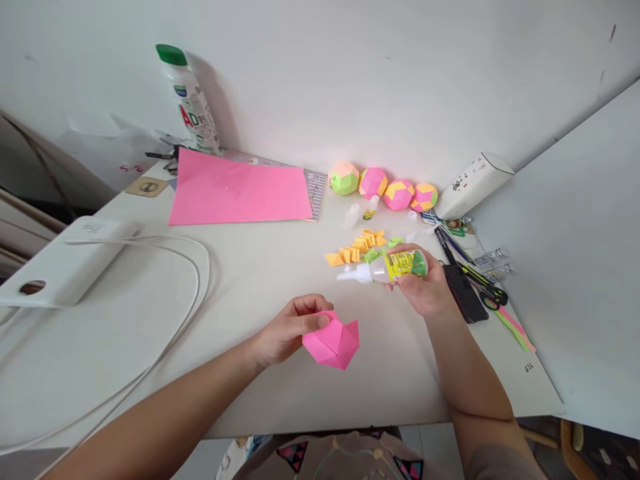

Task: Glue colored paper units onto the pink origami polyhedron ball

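My left hand (289, 329) pinches a folded pink paper piece (334, 342) just above the white table (260, 280), near its front edge. My right hand (425, 287) is closed round a small glue bottle (395, 266) with a yellow-green label, held sideways with its white nozzle pointing left. The nozzle is a short way above and to the right of the pink piece, not touching it. Behind the bottle lie several small folded orange and green paper units (357, 248).
A pink paper sheet (240, 190) lies at the back on a cutting mat, beside a tall white bottle with a green cap (187, 100). Several paper balls (385, 185) line the wall. A phone (464, 292), scissors (487, 293), pens and paper strips lie right. A white device (65, 260) with cable sits left.
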Demonstrator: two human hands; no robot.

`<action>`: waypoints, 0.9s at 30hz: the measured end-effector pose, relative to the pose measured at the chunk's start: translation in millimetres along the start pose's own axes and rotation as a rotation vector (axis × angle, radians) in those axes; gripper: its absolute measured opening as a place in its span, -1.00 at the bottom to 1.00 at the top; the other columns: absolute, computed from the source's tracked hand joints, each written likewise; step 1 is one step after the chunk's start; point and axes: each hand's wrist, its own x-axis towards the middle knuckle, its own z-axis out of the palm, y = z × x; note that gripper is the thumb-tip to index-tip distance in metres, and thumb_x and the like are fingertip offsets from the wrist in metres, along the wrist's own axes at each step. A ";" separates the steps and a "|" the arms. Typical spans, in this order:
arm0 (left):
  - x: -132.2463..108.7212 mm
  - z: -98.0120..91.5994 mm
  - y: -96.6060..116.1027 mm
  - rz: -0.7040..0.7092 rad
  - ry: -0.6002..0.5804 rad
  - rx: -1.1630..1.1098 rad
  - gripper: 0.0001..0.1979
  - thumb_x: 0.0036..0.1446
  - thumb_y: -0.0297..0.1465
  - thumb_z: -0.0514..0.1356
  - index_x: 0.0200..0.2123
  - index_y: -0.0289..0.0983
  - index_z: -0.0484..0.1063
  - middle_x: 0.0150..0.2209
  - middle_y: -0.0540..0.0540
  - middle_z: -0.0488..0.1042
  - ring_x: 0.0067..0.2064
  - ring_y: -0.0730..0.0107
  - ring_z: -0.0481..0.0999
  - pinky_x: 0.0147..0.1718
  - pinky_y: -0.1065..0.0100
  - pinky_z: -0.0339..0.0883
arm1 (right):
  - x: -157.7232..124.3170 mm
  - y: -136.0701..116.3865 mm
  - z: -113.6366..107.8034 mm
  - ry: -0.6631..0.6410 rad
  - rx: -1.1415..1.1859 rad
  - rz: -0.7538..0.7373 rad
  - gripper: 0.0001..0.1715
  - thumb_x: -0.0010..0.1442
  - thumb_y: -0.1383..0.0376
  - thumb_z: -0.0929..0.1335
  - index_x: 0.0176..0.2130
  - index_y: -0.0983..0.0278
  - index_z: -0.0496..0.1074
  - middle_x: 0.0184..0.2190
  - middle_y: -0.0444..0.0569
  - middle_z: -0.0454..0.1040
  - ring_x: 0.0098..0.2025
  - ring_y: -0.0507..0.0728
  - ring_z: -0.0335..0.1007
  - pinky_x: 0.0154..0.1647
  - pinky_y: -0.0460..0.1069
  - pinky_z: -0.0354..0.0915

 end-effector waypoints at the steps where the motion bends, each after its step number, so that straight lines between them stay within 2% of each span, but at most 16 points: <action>1: 0.0 0.1 -0.1 -0.002 -0.001 0.008 -0.73 -0.14 -0.31 0.38 -0.57 -0.33 0.37 -0.60 0.05 0.34 -0.57 0.56 0.27 -0.58 0.48 0.08 | -2.3 -4.4 0.6 -0.002 0.019 0.002 -0.53 -0.08 0.08 0.51 -0.20 0.21 0.41 -0.45 -0.14 0.35 -0.52 0.04 0.31 -0.51 0.01 0.29; 4: -0.5 0.5 -0.7 0.003 -0.007 0.063 -0.72 -0.13 -0.29 0.38 -0.55 -0.34 0.39 -0.58 0.03 0.37 -0.57 0.56 0.29 -0.58 0.48 0.09 | -7.1 -11.7 8.2 -0.017 0.066 -0.005 -0.59 -0.02 0.03 0.47 -0.25 0.21 0.42 -0.44 -0.11 0.37 -0.54 0.04 0.31 -0.57 0.01 0.29; 7: -1.8 1.4 -1.2 0.015 -0.017 0.122 -0.71 -0.13 -0.28 0.38 -0.55 -0.34 0.38 -0.58 0.04 0.36 -0.56 0.56 0.27 -0.57 0.47 0.08 | -9.5 -14.0 18.4 -0.036 0.103 0.003 -0.68 0.06 0.07 0.43 -0.29 0.21 0.38 -0.39 -0.10 0.41 -0.55 0.03 0.32 -0.62 -0.03 0.26; 11: -4.3 2.9 -1.3 0.032 -0.031 0.182 -0.70 -0.12 -0.27 0.37 -0.55 -0.33 0.35 -0.58 0.04 0.33 -0.56 0.56 0.24 -0.58 0.47 0.07 | -12.2 -13.8 26.6 -0.014 0.083 0.063 -0.64 0.06 0.04 0.42 -0.34 0.23 0.31 -0.34 -0.07 0.44 -0.57 0.01 0.32 -0.65 -0.06 0.23; 17: -5.2 3.4 0.2 0.078 -0.098 0.262 -0.79 -0.04 -0.29 0.32 -0.50 -0.33 0.44 -0.51 -0.01 0.32 -0.48 0.48 0.27 -0.49 0.41 0.11 | -14.9 -12.3 30.6 -0.029 0.087 0.100 -0.65 0.06 0.04 0.43 -0.35 0.23 0.32 -0.42 -0.11 0.41 -0.58 -0.01 0.30 -0.68 -0.09 0.18; 22: -4.1 4.0 1.8 0.106 -0.087 0.288 -0.83 -0.03 -0.32 0.31 -0.54 -0.31 0.50 -0.49 0.01 0.20 -0.50 0.52 0.15 -0.51 0.39 0.03 | -16.0 -13.6 30.5 -0.025 0.115 0.104 -0.64 0.06 0.03 0.42 -0.35 0.22 0.32 -0.45 -0.12 0.41 -0.61 -0.01 0.28 -0.69 -0.10 0.15; 27: -4.1 4.3 2.0 0.091 -0.084 0.280 -0.84 -0.03 -0.31 0.30 -0.50 -0.29 0.52 -0.38 -0.04 0.26 -0.46 0.51 0.19 -0.48 0.39 0.08 | -17.4 -12.4 30.2 -0.065 0.083 0.093 -0.65 0.04 0.05 0.44 -0.35 0.22 0.30 -0.39 -0.10 0.44 -0.59 -0.02 0.28 -0.68 -0.10 0.19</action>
